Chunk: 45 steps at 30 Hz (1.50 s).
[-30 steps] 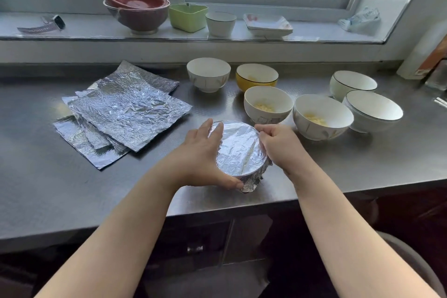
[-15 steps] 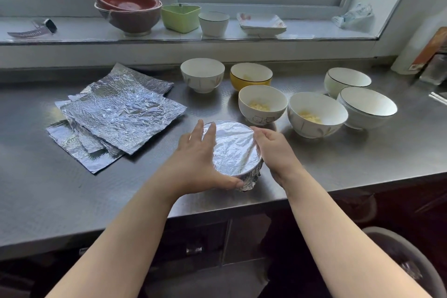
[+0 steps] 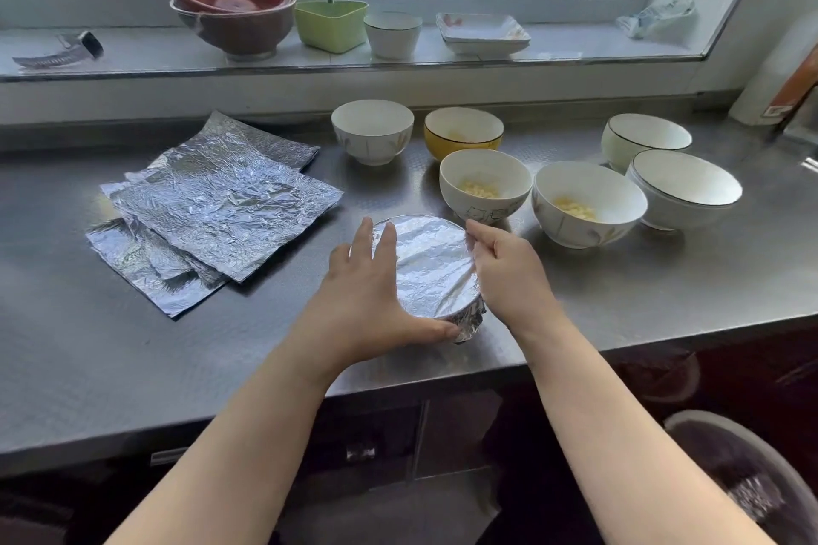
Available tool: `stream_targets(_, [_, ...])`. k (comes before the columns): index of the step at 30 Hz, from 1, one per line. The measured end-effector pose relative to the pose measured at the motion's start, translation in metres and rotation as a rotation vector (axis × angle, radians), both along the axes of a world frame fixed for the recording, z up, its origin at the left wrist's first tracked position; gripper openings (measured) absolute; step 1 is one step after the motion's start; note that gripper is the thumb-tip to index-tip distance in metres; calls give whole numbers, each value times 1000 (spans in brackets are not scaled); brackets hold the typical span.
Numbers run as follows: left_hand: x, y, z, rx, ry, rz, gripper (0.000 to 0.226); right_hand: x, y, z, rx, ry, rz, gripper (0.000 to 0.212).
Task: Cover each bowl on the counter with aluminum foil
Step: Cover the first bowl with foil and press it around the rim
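A bowl covered with aluminum foil (image 3: 431,266) stands near the front edge of the steel counter (image 3: 619,292). My left hand (image 3: 367,301) cups its left side, fingers lying up over the foil top and thumb curled round the front. My right hand (image 3: 509,274) presses the right side, fingers curled on the foil at the rim. A stack of crinkled foil sheets (image 3: 221,208) lies to the left. Behind stand uncovered bowls: a white one (image 3: 372,128), a yellow one (image 3: 462,133), two white ones holding pale food (image 3: 484,181) (image 3: 588,199), and two more (image 3: 684,186) (image 3: 644,137).
On the windowsill sit stacked red-brown bowls (image 3: 232,13), a green container (image 3: 331,24), a white cup (image 3: 392,33), square white plates (image 3: 482,31) and a crinkle cutter (image 3: 57,53). A lined bin (image 3: 743,478) stands below the counter at the right.
Both hands stay on the foil-covered bowl. My right hand's fingers have curled in at the rim, and my left fingers have slid slightly along the top edge.
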<state>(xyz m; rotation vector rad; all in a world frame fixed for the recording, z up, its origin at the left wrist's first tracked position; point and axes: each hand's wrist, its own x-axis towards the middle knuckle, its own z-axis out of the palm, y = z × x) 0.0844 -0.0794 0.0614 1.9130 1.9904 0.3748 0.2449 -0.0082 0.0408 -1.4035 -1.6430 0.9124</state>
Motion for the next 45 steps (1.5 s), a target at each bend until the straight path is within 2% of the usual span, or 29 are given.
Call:
stream_targets(9, [6,-2,-1,-3,-37,50,143,-4,-7,-7,-197,416,-18,34])
stream_targets(13, [1,-3,2,19,-83,5,148,-1,-6,0,-314,549,40,29])
stream_targets(16, [-10,-3,4,25,-134,-2,145,9,-2,4,-284,555,50,25])
stream_targets(20, [-18,4,4,93,58,-98,145,16,-5,12,-139,367,29,41])
stream_targets(26, [-17,8,-2,49,47,-178,144,-4,-17,7,-120,248,68,52])
stream_targets(31, [-13,6,-3,58,35,-142,137,-12,-19,-3,-139,287,44,58])
stream_targets(35, [-12,7,-5,75,42,-145,138,-13,-17,-9,-136,332,2,53])
stream_targets(40, [-8,5,-5,89,19,-99,136,-12,-18,-13,-227,397,31,57])
stream_targets(43, [-3,3,-4,83,19,-51,136,-7,-16,-5,-271,430,75,36])
stream_targets(45, [2,2,-3,85,23,-6,141,-5,-12,2,-282,495,84,30])
